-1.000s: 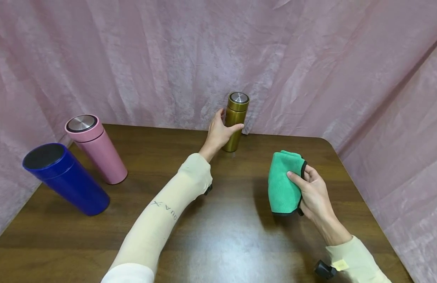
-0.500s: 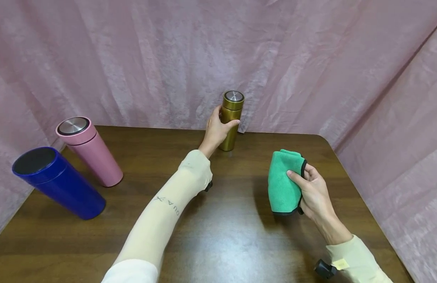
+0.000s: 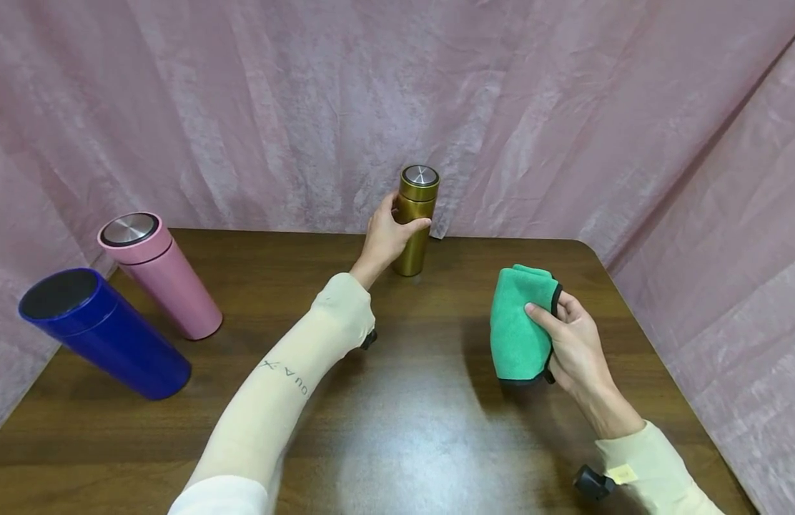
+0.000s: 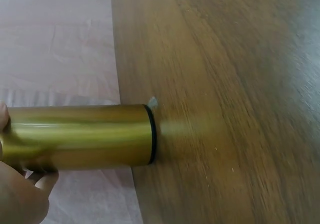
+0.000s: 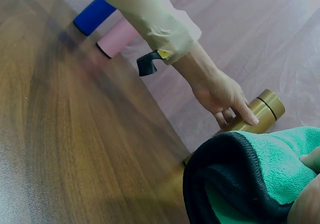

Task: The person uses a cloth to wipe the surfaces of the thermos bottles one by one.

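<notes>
Nearest us, on the right, we see the right hand pinching the folded green cloth between thumb and fingers, holding it above the brown table; its shadow falls to the left. Across at the left side we find the blue flask upright, its top dark, and just behind it the pink flask, also upright, with a silvery lid. Farther out, the left hand is clamped on the gold flask, thumb and fingers around its body. We see that flask upright near the table's far edge, before the pink curtain.
</notes>
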Available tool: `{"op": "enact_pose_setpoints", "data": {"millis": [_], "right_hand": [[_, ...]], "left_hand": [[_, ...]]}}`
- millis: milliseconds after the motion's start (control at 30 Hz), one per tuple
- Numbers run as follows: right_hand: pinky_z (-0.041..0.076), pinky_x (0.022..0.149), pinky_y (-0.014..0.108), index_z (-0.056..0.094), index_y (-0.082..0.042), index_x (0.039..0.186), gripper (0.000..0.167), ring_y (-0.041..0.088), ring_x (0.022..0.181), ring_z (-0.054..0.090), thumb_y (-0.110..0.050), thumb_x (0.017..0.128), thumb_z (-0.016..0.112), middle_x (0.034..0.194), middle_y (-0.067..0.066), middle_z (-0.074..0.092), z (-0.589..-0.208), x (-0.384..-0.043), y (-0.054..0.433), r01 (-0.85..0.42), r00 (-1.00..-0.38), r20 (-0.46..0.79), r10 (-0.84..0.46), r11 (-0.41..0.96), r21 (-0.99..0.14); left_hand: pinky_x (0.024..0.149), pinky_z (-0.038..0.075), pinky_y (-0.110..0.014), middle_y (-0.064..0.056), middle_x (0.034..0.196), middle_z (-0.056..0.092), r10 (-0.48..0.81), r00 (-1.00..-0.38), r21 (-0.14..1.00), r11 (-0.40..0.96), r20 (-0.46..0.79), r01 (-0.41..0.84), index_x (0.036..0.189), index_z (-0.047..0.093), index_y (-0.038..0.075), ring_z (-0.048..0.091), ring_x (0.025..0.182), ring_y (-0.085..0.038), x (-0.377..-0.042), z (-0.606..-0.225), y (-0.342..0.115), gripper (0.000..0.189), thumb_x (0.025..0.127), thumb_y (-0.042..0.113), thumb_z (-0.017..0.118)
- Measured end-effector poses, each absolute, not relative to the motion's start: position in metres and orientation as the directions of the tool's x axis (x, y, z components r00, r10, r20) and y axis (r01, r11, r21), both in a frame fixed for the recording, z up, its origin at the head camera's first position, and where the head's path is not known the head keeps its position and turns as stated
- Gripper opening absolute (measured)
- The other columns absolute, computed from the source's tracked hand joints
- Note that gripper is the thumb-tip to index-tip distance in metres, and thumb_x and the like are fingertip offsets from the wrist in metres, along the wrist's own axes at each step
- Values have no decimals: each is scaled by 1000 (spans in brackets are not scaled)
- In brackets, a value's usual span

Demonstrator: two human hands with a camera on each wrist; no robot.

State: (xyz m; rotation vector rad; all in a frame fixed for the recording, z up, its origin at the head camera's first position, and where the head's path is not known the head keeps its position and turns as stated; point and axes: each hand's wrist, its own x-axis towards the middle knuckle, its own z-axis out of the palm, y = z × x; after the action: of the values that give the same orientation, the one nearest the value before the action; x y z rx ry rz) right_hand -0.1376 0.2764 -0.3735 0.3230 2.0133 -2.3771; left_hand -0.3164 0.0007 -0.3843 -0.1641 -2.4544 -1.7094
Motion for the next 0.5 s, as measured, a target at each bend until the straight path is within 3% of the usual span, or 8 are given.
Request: {"op": "enact_pose_setpoints", "data": {"millis": [500], "right_hand": [[58, 90, 27, 46, -11, 132, 46, 16, 116, 61, -13, 97, 75, 132, 2, 56, -368, -138, 274, 139, -981, -161, 104, -191, -972]], "left_hand": [[104, 51, -42, -9, 141, 58, 121, -977, 924, 323, 175, 205, 150, 47, 9, 59, 127, -25, -268, -365, -42, 80, 86, 35, 87]]}}
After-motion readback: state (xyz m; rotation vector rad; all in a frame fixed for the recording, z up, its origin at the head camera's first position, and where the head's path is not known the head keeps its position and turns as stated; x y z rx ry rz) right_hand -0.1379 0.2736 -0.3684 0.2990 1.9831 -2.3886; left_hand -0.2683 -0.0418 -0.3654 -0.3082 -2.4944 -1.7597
